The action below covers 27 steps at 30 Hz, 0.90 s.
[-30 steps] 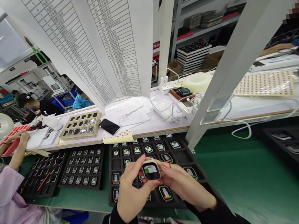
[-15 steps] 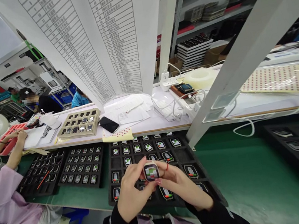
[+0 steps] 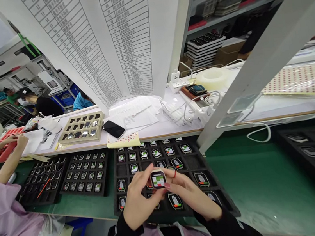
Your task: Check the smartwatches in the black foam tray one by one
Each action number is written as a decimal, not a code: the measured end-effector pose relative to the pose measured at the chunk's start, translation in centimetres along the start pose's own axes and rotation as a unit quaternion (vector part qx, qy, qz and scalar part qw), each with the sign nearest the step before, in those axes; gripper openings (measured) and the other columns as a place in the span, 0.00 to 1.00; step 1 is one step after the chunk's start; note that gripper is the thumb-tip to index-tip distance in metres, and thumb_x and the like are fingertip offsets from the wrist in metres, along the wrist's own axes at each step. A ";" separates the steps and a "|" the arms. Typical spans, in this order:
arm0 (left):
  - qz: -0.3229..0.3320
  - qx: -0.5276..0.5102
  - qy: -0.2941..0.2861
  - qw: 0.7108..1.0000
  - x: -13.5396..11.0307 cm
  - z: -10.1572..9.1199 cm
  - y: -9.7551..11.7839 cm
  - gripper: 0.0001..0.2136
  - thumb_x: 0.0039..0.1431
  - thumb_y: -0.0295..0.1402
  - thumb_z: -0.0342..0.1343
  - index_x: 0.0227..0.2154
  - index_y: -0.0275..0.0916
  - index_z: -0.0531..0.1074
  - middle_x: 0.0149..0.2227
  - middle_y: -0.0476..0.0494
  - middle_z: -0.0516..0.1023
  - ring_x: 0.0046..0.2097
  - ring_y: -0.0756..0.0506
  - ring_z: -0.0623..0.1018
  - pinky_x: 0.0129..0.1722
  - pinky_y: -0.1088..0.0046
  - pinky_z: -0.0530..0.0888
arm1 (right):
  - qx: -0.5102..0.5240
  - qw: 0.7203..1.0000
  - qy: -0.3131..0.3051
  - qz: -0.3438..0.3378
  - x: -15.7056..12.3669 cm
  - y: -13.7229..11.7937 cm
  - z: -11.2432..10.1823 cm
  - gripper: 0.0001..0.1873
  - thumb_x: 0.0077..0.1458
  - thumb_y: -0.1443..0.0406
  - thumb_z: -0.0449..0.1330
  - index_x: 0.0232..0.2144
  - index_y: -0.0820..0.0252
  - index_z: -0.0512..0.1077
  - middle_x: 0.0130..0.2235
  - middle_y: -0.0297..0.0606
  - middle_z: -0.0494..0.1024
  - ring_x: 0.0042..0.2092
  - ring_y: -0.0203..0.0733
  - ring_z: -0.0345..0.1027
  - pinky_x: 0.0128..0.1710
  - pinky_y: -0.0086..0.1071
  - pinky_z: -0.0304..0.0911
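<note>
Watch body [image 3: 158, 180] pinched between fingers of left hand [image 3: 137, 204] and right hand [image 3: 191, 194] — above black tray [image 3: 221, 199], pockets holding lit watches.

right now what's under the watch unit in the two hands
Under the watch unit, held by the left hand and right hand, lies a black tray of lit watch units in pockets. The hands cover several middle pockets, so their contents cannot be seen.
</note>
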<state>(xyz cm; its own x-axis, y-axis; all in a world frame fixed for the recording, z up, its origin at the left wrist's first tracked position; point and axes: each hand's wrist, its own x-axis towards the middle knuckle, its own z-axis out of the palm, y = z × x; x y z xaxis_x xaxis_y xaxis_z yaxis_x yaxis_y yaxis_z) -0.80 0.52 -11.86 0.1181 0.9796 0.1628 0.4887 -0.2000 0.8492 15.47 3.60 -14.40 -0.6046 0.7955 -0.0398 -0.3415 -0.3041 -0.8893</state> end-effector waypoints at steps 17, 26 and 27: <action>-0.240 0.204 -0.024 0.949 3.5 -5.5 -20.0 0.29 0.50 0.32 0.61 0.58 0.36 0.66 0.46 0.37 0.68 0.54 0.35 0.66 0.54 0.60 0.65 | -0.162 0.963 0.196 0.090 -4.4 4.2 -5.9 0.34 0.59 0.48 0.53 0.61 0.61 0.58 0.51 0.50 0.73 0.46 0.46 0.72 0.48 0.44 0.68; -0.059 0.170 -0.148 0.973 4.7 4.4 -14.5 0.30 0.52 0.37 0.63 0.58 0.41 0.62 0.53 0.39 0.64 0.56 0.41 0.62 0.60 0.63 0.59 | -0.312 0.907 0.277 0.059 -3.6 4.7 -6.5 0.26 0.55 0.51 0.55 0.50 0.59 0.71 0.44 0.43 0.78 0.43 0.47 0.73 0.43 0.40 0.68; -0.041 0.169 -0.170 0.970 5.2 6.0 -13.9 0.31 0.51 0.38 0.64 0.58 0.41 0.63 0.54 0.39 0.63 0.57 0.40 0.61 0.60 0.61 0.59 | -0.314 0.906 0.277 0.056 -3.6 4.8 -6.3 0.25 0.55 0.52 0.55 0.50 0.59 0.71 0.44 0.43 0.78 0.44 0.46 0.73 0.44 0.40 0.68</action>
<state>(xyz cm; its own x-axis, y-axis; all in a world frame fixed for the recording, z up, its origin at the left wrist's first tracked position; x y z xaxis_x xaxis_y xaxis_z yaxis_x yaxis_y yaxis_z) -1.86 8.23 -25.84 0.3174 0.9405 -0.1216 0.7571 -0.1741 0.6297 20.57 2.56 -21.36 -0.0957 0.9723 -0.2133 0.2812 -0.1792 -0.9428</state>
